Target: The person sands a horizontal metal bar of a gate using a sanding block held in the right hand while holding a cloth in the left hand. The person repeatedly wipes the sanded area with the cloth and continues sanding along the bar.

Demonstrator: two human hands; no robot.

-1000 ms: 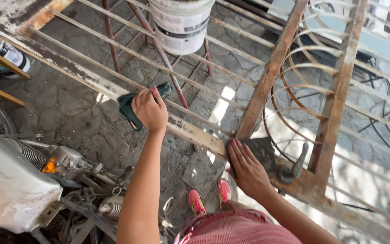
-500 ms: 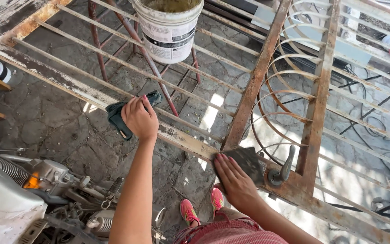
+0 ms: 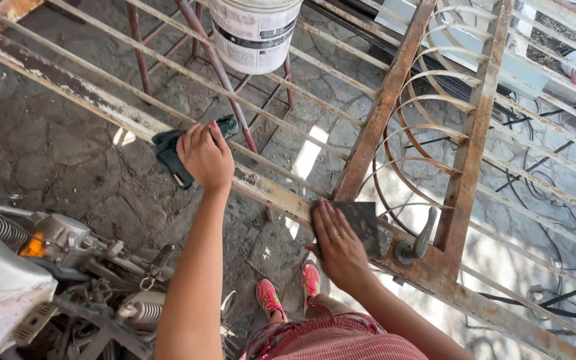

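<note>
Left hand (image 3: 203, 157), centre-left of frame, closed on a dark green cloth (image 3: 171, 151), soft and limp, pressed against the rusty gate (image 3: 385, 103). Right hand (image 3: 339, 245), lower centre, lies flat and open on the gate's lock plate (image 3: 363, 223). Gate judged heavy, stiff, rough; best held by its frame.

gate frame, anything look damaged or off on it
Yes: the metal gate is heavily rusted with paint flaking off, worst along the rail under the left hand and its dark cloth. Nothing looks bent or spilled.

free: gaps between gate bars (image 3: 188, 73) | blocked: bucket (image 3: 253, 30), stand legs (image 3: 216, 67)
</note>
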